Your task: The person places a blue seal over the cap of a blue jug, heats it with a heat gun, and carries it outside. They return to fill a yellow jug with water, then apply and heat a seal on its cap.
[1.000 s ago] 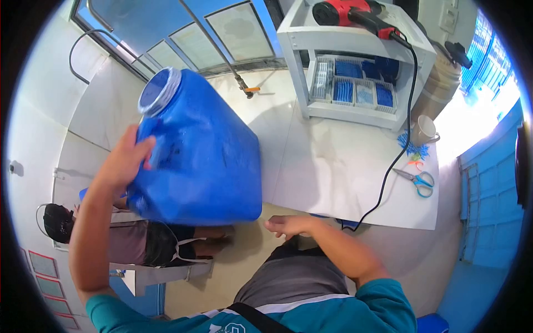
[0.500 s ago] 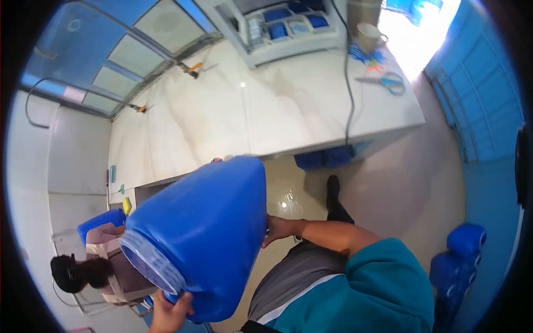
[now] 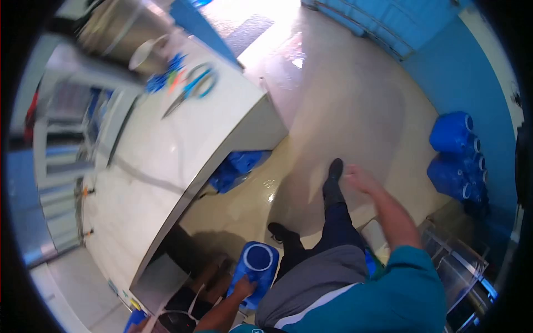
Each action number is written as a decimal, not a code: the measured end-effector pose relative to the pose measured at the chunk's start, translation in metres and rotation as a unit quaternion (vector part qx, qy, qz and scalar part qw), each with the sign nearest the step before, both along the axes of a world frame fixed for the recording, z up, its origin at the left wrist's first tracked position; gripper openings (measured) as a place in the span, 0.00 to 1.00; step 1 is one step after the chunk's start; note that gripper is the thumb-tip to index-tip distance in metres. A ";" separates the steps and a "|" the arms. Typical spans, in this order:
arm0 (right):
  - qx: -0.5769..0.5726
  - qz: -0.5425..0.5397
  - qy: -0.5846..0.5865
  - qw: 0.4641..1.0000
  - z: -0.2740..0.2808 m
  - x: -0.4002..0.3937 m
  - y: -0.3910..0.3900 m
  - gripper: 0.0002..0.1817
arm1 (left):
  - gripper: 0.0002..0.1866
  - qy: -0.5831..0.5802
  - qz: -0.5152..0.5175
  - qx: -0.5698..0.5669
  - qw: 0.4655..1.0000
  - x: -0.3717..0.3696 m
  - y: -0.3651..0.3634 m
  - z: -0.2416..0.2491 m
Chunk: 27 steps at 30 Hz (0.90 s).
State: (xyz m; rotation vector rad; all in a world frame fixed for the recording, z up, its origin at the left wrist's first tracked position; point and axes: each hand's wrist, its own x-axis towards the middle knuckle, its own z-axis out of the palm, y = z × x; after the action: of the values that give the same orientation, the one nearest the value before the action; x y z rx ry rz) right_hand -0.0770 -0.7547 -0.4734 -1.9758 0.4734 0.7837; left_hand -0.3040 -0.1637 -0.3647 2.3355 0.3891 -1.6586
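A blue plastic jerrycan (image 3: 265,280) hangs low at my left side, its round white-rimmed mouth (image 3: 259,257) facing up. My left hand (image 3: 244,287) is closed on its top, where the handle sits. Away from my body, above the floor on the right, my right hand (image 3: 358,178) is held out with its fingers curled. It is slightly blurred, and nothing shows in it.
Scissors (image 3: 191,91), a cup (image 3: 145,58) and blue ties (image 3: 158,83) lie on the white counter (image 3: 150,139). Blue jerrycans (image 3: 452,158) stand by the right wall; blue containers (image 3: 236,169) sit beneath the counter. Another person (image 3: 180,321) is at lower left.
The jerrycan has gone from both hands in front of me down to my left side. My right hand has let go of it and swung outward. The view has turned right.
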 end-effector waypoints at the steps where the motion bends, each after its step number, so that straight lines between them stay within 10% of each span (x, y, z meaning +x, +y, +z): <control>1: -0.157 -0.008 0.007 0.987 -0.025 -0.036 -0.087 0.28 | 0.36 0.001 -0.019 -0.005 1.000 0.013 -0.027 -0.035; 6: -0.441 -0.062 0.092 0.891 0.013 -0.274 -0.362 0.27 | 0.40 0.060 -0.079 -0.050 0.994 0.125 -0.171 -0.168; 12: -0.342 -0.135 0.445 0.817 0.136 -0.349 -0.329 0.22 | 0.34 0.019 0.030 -0.113 0.993 0.313 -0.332 -0.279; 14: -0.456 0.052 0.415 0.785 0.119 -0.454 -0.319 0.20 | 0.31 -0.087 0.015 -0.140 0.986 0.365 -0.364 -0.340; 15: -0.343 -0.162 0.473 0.795 0.147 -0.425 -0.303 0.20 | 0.30 -0.102 0.033 -0.160 0.981 0.394 -0.394 -0.338; 20: -0.143 -0.195 0.530 0.813 0.105 -0.415 -0.284 0.25 | 0.28 -0.299 0.116 -0.239 0.917 0.573 -0.543 -0.251; 22: -0.187 -0.038 0.413 0.890 0.042 -0.356 -0.288 0.23 | 0.29 -0.273 0.123 -0.342 0.891 0.616 -0.561 -0.211; 27: -0.121 -0.142 0.087 0.979 -0.028 -0.014 -0.294 0.21 | 0.32 -0.302 0.063 -0.319 0.896 0.669 -0.554 -0.096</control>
State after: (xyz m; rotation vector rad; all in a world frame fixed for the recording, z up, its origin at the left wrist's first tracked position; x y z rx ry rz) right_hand -0.0915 -1.0488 -0.5017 -2.0073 0.9717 0.7459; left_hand 0.3648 -0.7178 -0.4610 2.0878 -0.1213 -0.7495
